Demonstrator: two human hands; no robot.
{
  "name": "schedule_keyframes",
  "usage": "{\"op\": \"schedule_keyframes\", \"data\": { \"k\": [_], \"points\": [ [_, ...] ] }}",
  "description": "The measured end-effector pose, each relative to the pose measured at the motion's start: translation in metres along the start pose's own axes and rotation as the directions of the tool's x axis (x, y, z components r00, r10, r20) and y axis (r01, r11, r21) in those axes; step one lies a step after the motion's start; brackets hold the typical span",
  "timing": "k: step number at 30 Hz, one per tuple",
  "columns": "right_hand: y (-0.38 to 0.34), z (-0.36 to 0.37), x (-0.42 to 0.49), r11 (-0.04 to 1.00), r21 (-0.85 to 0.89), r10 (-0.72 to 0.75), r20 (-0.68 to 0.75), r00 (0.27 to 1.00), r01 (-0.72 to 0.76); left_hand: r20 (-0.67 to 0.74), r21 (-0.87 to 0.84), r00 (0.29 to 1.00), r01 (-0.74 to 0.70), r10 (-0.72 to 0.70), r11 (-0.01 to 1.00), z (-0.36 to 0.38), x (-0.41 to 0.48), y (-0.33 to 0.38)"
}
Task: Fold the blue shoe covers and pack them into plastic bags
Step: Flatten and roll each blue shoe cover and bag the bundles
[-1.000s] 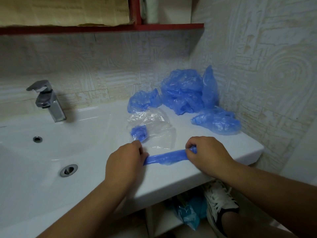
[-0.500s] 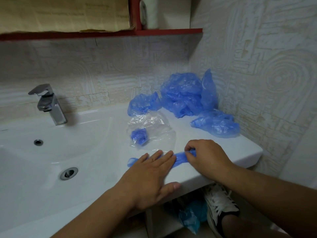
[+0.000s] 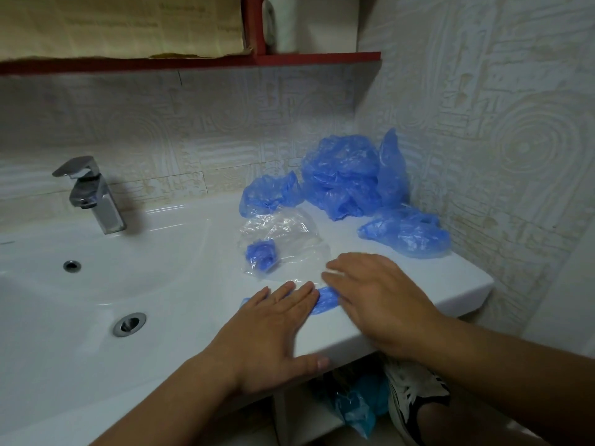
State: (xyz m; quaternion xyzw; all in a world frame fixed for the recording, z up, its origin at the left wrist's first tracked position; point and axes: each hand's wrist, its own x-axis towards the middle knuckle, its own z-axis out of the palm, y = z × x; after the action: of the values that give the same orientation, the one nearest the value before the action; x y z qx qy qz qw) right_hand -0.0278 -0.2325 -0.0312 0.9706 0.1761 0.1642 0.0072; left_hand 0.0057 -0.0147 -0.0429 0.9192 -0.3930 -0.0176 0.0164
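A blue shoe cover (image 3: 325,300), flattened into a narrow strip, lies along the front of the white sink counter (image 3: 450,278). My left hand (image 3: 273,336) rests flat on its left part, fingers spread. My right hand (image 3: 376,294) lies flat over its right part, blurred. Just behind the strip sits a clear plastic bag (image 3: 289,239) holding one balled blue cover (image 3: 261,254). A heap of loose blue covers (image 3: 347,178) fills the back corner, with a smaller one (image 3: 267,196) to its left and another (image 3: 407,235) to the right.
The sink basin (image 3: 96,284) with drain and a chrome tap (image 3: 93,194) lies to the left. A red shelf (image 3: 225,61) hangs above. Tiled walls close the back and right. Below the counter are more blue plastic (image 3: 357,410) and a shoe (image 3: 415,400).
My left hand went from pinching the strip's end to lying flat on it. My right hand let go of its pinch and now spreads flat over the strip's right end.
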Motion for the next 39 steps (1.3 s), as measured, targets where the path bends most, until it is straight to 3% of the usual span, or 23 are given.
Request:
{"op": "schedule_keyframes", "data": {
  "k": [1,3,4,8,23,28,31,36,39],
  "points": [
    [-0.005,-0.002,-0.004,0.997,0.046,-0.058,0.095,0.994,0.054,-0.001,-0.006,1.000,0.000,0.000,1.000,0.000,-0.001,0.000],
    [-0.007,-0.001,-0.014,0.989,0.148,-0.036,0.381,0.924,-0.023,0.001,-0.015,1.000,0.010,-0.010,1.000,0.001,-0.001,0.001],
    [-0.006,-0.003,-0.017,0.990,0.134,-0.026,0.457,0.889,-0.040,0.000,-0.016,1.000,0.020,-0.020,1.000,0.001,-0.002,0.001],
    [0.000,-0.005,-0.019,0.989,0.121,0.013,0.517,0.856,-0.088,-0.001,-0.008,0.997,0.071,-0.071,0.997,0.002,-0.008,-0.002],
    [0.010,-0.001,-0.020,0.974,0.194,0.011,0.476,0.879,-0.117,-0.081,-0.059,0.935,0.341,-0.345,0.938,0.000,-0.036,0.007],
    [0.014,-0.003,-0.016,0.969,0.221,0.011,0.417,0.909,-0.113,-0.285,-0.107,0.931,0.204,-0.227,0.973,-0.008,-0.028,-0.005],
    [0.015,-0.006,-0.016,0.971,0.215,0.028,0.317,0.948,-0.100,-0.233,-0.121,0.963,0.106,-0.132,0.987,-0.010,-0.018,-0.002],
    [0.015,-0.018,-0.016,0.972,0.198,0.122,0.017,0.992,-0.123,-0.221,-0.117,0.969,0.085,-0.109,0.989,-0.011,-0.006,0.008],
    [0.017,-0.015,-0.011,0.946,0.181,0.261,0.071,0.963,-0.269,-0.213,-0.161,0.975,0.029,-0.063,0.987,-0.014,0.004,0.020]
  ]
}}
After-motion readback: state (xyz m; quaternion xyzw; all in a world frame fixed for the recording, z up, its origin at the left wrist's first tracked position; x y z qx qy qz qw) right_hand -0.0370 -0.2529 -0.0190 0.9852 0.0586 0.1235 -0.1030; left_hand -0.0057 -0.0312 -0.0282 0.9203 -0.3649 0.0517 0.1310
